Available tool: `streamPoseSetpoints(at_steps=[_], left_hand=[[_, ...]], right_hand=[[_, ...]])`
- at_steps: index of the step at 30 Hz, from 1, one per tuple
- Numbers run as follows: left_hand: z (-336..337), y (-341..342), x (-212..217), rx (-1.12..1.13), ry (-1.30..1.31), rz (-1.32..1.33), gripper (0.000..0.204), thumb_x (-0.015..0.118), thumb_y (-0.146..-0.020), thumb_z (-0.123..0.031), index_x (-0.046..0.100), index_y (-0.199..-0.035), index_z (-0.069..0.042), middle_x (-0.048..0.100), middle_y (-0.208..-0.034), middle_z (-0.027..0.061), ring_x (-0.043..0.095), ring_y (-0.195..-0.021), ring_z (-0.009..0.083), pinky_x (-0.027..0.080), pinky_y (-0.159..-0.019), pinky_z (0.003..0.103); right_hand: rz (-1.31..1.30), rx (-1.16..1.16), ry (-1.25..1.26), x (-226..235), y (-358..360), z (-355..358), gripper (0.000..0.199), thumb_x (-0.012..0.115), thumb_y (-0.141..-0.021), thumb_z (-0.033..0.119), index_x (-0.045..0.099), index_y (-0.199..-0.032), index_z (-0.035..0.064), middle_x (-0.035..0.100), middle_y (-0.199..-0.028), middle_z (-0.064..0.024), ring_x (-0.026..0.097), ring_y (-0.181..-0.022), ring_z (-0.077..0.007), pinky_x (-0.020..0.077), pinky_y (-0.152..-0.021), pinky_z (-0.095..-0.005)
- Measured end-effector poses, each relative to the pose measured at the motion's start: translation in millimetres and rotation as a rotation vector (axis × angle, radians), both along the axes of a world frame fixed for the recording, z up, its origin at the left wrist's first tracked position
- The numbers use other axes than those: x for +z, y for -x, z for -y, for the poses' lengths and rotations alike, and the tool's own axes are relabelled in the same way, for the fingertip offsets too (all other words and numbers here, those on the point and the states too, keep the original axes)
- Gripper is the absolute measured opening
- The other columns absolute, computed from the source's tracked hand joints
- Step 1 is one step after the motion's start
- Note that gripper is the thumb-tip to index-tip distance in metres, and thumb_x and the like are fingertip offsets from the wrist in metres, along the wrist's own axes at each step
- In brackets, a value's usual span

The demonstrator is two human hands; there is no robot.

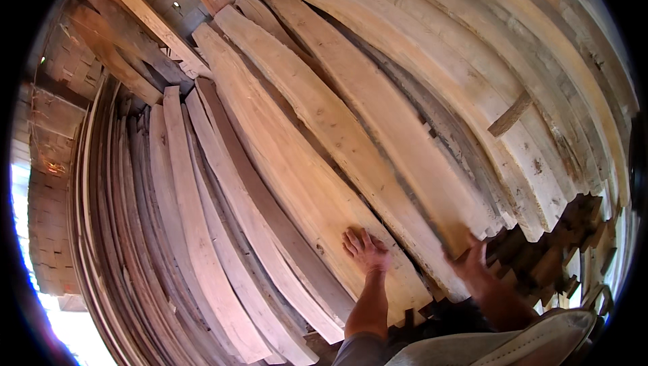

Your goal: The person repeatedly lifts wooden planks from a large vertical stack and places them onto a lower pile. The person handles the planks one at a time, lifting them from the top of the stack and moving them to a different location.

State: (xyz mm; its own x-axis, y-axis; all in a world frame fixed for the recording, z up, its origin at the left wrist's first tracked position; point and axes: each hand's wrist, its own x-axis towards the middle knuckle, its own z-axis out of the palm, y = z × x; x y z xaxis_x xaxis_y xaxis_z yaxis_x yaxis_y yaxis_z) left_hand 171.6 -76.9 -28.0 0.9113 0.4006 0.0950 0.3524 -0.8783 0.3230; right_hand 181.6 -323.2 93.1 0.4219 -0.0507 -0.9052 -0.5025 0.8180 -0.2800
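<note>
My left hand (366, 250) lies flat on the face of a wide pale plank (304, 194), close to its near end, with the fingers spread. To its right, my right hand (470, 261) is at the near end of a neighbouring plank (398, 143), by the plank's lower edge. Motion blurs its fingers, so whether they grip the wood cannot be made out. Between those two boards runs a narrower yellowish plank (351, 146) with small knots and a rough edge.
More long boards (196, 217) stand close together on the left. Thicker planks (513, 96) are stacked at the right, with a short wood block (510, 114) on them. Cut timber ends (547, 265) show below these. Overhead beams (162, 28) cross the upper left.
</note>
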Motion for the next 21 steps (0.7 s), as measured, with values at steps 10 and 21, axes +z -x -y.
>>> streamPoseSetpoints(at_steps=[10, 21], left_hand=[[-19.4, 21.6, -70.5, -0.025, -0.087, -0.089, 0.059, 0.05, -0.095, -0.04, 0.04, -0.141, -0.005, 0.025, -0.157, 0.0205, 0.02, -0.146, 0.0398, 0.02, -0.118, 0.052], [-42.2, 53.8, 23.4, 0.238, 0.759, 0.335, 0.051, 0.059, -0.094, -0.023, 0.047, -0.133, 0.007, 0.057, -0.127, 0.0252, 0.052, -0.122, 0.0386, 0.041, -0.105, 0.046]], right_hand=[[0.067, 0.084, -0.348, 52.0, 67.0, -209.0, 0.041, 0.043, -0.1, 0.042, 0.051, -0.127, 0.0124, 0.059, -0.12, -0.0124, 0.058, -0.102, -0.0336, 0.0514, -0.085, -0.0519], [0.16, 0.159, -0.063, -11.9, 53.7, -130.4, 0.043, 0.046, -0.099, 0.047, 0.051, -0.124, 0.0131, 0.058, -0.12, -0.0098, 0.059, -0.102, -0.027, 0.0568, -0.075, -0.0421]])
